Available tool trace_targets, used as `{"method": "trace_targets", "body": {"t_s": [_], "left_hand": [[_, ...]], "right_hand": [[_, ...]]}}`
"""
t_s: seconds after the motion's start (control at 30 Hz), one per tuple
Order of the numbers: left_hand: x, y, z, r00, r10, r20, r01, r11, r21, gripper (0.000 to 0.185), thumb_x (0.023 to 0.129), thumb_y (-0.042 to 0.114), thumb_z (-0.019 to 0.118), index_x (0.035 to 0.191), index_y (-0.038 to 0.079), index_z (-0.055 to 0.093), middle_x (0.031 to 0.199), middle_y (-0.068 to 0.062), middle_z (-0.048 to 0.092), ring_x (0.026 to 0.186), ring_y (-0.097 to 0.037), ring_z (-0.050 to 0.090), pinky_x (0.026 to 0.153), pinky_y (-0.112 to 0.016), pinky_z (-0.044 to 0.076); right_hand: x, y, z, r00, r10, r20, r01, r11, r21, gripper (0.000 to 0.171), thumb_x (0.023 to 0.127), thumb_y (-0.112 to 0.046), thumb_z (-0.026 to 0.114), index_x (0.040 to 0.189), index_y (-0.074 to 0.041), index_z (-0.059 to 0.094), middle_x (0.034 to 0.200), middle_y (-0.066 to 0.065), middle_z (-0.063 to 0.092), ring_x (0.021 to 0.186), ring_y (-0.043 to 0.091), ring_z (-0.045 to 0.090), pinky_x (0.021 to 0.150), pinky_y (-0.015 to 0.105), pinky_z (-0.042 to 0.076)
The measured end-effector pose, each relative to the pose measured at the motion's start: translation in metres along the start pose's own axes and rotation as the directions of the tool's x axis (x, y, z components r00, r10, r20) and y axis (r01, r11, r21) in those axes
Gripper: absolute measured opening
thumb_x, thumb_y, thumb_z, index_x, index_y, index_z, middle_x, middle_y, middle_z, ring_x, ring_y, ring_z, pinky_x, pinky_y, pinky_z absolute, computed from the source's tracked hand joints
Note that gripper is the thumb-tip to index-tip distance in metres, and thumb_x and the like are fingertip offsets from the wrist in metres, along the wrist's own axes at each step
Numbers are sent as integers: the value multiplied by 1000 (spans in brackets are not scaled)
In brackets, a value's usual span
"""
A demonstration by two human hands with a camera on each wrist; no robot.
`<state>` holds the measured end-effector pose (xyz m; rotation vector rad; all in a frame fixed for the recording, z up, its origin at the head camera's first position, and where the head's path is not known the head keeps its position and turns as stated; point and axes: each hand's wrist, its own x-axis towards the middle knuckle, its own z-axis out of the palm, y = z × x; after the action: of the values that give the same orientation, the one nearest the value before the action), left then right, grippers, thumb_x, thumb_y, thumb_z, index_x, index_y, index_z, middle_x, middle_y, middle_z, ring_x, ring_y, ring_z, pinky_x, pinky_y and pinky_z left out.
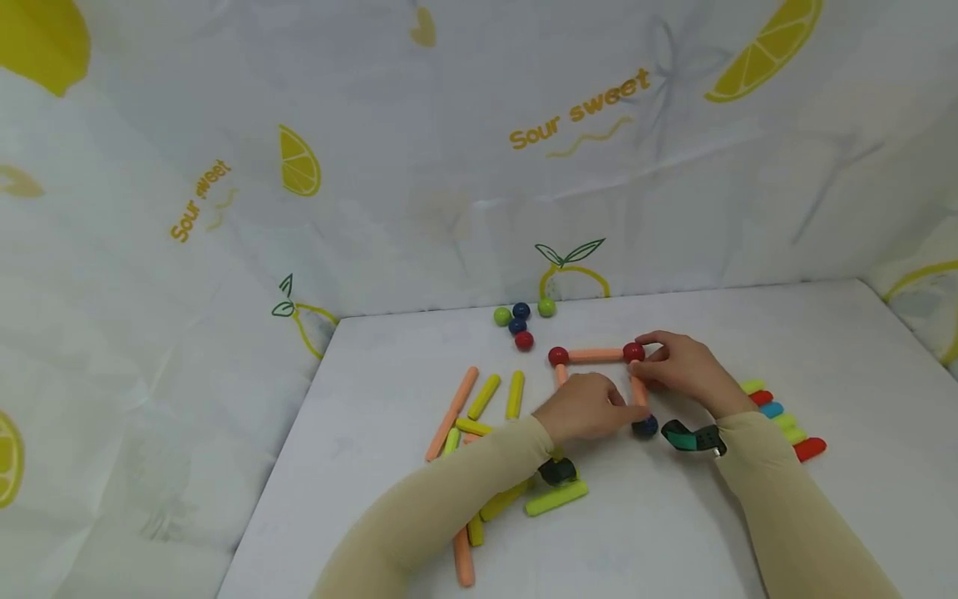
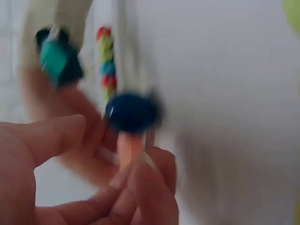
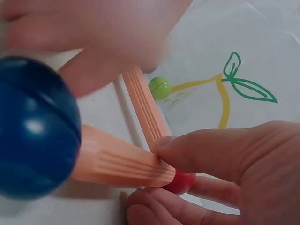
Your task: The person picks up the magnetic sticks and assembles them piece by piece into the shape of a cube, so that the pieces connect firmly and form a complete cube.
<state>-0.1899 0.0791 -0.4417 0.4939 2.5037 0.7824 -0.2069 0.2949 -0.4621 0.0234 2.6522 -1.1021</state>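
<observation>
My right hand [image 1: 681, 370] pinches the red ball [image 1: 634, 353] at the far right corner of a joined shape, thumb over the joint and fingers behind it. From that ball a ribbed orange stick [image 3: 126, 161] runs toward me to a dark blue ball [image 1: 645, 428]. Another orange stick [image 1: 595, 355] leads left to a second red ball [image 1: 558, 356], where a third orange stick [image 1: 561, 376] meets it, partly hidden by my left hand [image 1: 587, 408]. That hand's fingertips are beside the blue ball, thumb and fingers apart in the left wrist view.
Loose orange, yellow and green sticks [image 1: 555, 498] lie on the white table [image 1: 337, 441] left of and under my left forearm. Several small balls [image 1: 524, 341] sit at the back edge. Coloured sticks [image 1: 810, 449] lie in a row beside my right forearm. A lemon-print cloth [image 1: 419, 183] hangs behind.
</observation>
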Motion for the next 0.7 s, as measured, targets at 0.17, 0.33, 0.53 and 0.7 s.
{"method": "trace_targets", "body": {"t_s": [0.17, 0.33, 0.53, 0.7], "left_hand": [[11, -37, -59, 961, -67, -270, 55, 997, -51, 36, 103, 49, 71, 107, 14, 80, 86, 4, 73, 79, -13, 64, 70, -27, 50], [38, -76, -94, 860, -227, -457, 197, 974, -113, 41, 102, 45, 73, 84, 8, 70, 73, 1, 58, 65, -14, 52, 55, -25, 39], [62, -98, -101, 839, -367, -402, 321, 930, -181, 49, 98, 54, 76, 96, 5, 66, 70, -1, 57, 63, -17, 56, 54, -26, 42], [71, -107, -100, 843, -425, -330, 362, 902, -235, 44, 98, 49, 76, 88, 6, 70, 59, -4, 62, 56, -18, 61, 53, -26, 42]], "right_hand": [[-1, -4, -1, 999, 31, 7, -31, 999, -7, 72, 102, -41, 70, 156, 1, 46, 128, 28, 69, 102, 30, 70, 82, 39, 59], [-3, -4, 0, 998, 58, 14, -58, 998, -14, 74, 103, -41, 70, 158, 1, 44, 130, 29, 67, 104, 32, 69, 84, 42, 58], [-3, -3, 3, 997, 71, 19, -71, 997, -6, 76, 102, -41, 71, 159, 1, 42, 129, 28, 67, 102, 31, 70, 83, 40, 59], [0, 0, 3, 998, 56, 13, -56, 998, -2, 77, 101, -42, 71, 159, 0, 43, 127, 27, 69, 99, 28, 71, 82, 37, 59]]}}
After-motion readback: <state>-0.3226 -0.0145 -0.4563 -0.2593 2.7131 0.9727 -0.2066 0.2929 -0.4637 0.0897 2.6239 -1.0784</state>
